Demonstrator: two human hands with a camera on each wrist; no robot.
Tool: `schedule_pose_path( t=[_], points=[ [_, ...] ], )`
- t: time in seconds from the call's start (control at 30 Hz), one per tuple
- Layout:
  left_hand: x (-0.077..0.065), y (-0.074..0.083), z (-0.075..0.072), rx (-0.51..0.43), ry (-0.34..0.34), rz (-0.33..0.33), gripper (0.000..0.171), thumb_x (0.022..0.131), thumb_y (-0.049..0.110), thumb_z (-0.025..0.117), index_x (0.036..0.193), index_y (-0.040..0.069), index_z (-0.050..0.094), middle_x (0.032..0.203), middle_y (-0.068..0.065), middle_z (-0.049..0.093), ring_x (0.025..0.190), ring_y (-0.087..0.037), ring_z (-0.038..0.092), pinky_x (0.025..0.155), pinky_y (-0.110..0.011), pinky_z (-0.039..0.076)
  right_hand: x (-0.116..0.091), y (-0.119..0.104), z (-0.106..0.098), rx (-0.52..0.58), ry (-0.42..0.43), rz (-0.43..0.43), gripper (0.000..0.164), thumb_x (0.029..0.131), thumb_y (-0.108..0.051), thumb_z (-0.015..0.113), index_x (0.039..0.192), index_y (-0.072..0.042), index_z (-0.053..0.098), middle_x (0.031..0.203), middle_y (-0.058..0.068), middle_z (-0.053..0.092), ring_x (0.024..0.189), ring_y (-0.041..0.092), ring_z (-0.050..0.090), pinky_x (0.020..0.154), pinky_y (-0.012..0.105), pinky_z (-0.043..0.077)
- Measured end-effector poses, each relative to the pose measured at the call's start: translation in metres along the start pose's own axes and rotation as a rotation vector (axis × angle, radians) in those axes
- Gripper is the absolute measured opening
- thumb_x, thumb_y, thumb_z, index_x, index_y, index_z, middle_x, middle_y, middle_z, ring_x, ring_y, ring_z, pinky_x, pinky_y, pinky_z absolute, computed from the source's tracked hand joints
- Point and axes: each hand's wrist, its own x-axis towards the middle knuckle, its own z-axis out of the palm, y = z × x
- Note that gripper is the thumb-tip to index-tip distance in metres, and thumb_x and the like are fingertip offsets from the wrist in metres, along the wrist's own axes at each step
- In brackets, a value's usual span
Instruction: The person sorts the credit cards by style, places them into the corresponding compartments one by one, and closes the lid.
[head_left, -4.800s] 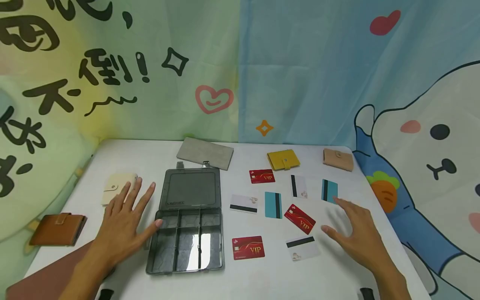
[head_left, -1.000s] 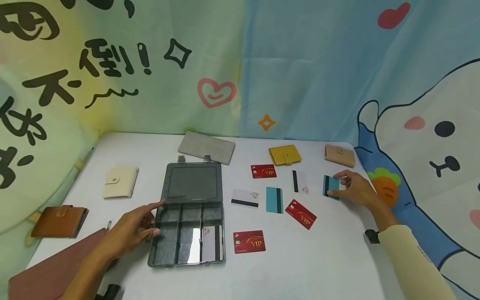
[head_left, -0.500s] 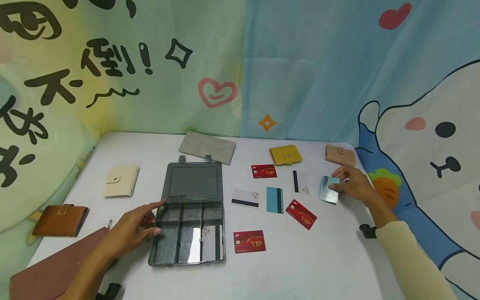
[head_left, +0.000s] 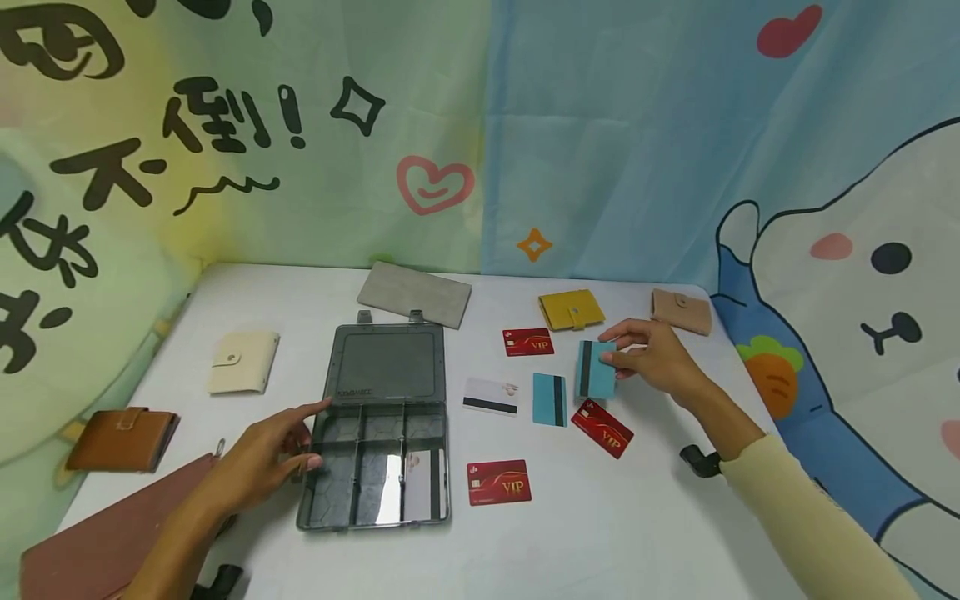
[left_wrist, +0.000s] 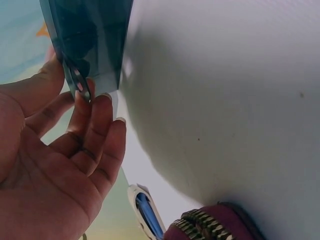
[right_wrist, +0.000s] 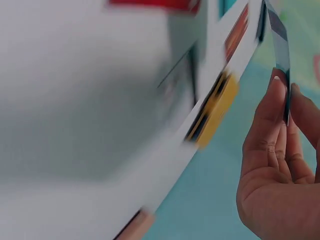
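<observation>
My right hand (head_left: pixel 651 357) pinches a blue card (head_left: pixel 587 371) with a black stripe between thumb and fingers, above the table. In the right wrist view the card (right_wrist: pixel 281 45) is edge-on. My left hand (head_left: pixel 262 454) holds the left edge of an open dark clear plastic case (head_left: pixel 386 362); in the left wrist view the thumb and fingers (left_wrist: pixel 102 120) meet at its edge. A white card (head_left: pixel 420 483) lies in the case's lower right compartment. Right of the case are another blue card (head_left: pixel 550 400), a white card (head_left: pixel 490 395) and red VIP cards (head_left: pixel 498 482).
Along the back lie a grey wallet (head_left: pixel 414 294), a yellow wallet (head_left: pixel 572 309) and a tan wallet (head_left: pixel 681 311). At left are a cream wallet (head_left: pixel 242 362), a brown wallet (head_left: pixel 122 440) and a reddish-brown pouch (head_left: pixel 112 529). A printed curtain hangs behind the table.
My right hand has lifted the blue card and carried it left, over where a white card lay visible. Earlier, a white card came into the case. The left hand now holds the case's edge.
</observation>
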Motion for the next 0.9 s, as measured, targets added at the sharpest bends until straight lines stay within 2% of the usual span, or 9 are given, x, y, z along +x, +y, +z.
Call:
schedule_pose_path(
  t=[0.3,0.6,0.77,0.9],
  points=[
    [0.000,0.000,0.001,0.017,0.017,0.015,0.075,0.081,0.014,0.080,0.148,0.008,0.046,0.089,0.001,0.059,0.073,-0.002,0.049,0.063,-0.024,0.045,-0.005,-0.047,0.060,0.113,-0.184,-0.065,0.030,0.090,-0.025,0.076,0.117,-0.017,0.070,0.107,0.014,0.064,0.077,0.032,0.072,0.073,0.040,0.060],
    [-0.001,0.000,0.002,-0.003,0.017,0.006,0.075,0.082,0.013,0.080,0.148,0.008,0.045,0.090,0.000,0.059,0.073,-0.003,0.049,0.063,-0.023,0.044,-0.017,-0.087,0.124,0.242,-0.373,-0.192,0.026,0.087,-0.024,0.078,0.111,-0.016,0.072,0.096,0.014,0.069,0.079,0.048,0.069,0.065,0.034,0.060],
    [0.000,0.001,0.001,-0.018,0.022,0.021,0.074,0.082,0.011,0.079,0.148,0.007,0.046,0.089,0.000,0.058,0.072,-0.003,0.049,0.063,-0.023,0.044,-0.026,-0.106,0.160,0.310,-0.492,-0.227,0.026,0.089,-0.019,0.076,0.114,-0.014,0.072,0.092,0.012,0.071,0.078,0.043,0.070,0.066,0.034,0.060],
    [0.000,0.002,0.002,-0.022,0.017,0.012,0.075,0.082,0.010,0.079,0.148,0.008,0.045,0.091,-0.001,0.058,0.073,-0.004,0.050,0.064,-0.023,0.045,-0.031,-0.119,0.189,0.370,-0.549,-0.233,0.028,0.088,-0.013,0.076,0.115,-0.012,0.071,0.091,0.013,0.072,0.071,0.030,0.072,0.064,0.032,0.060]
  ],
)
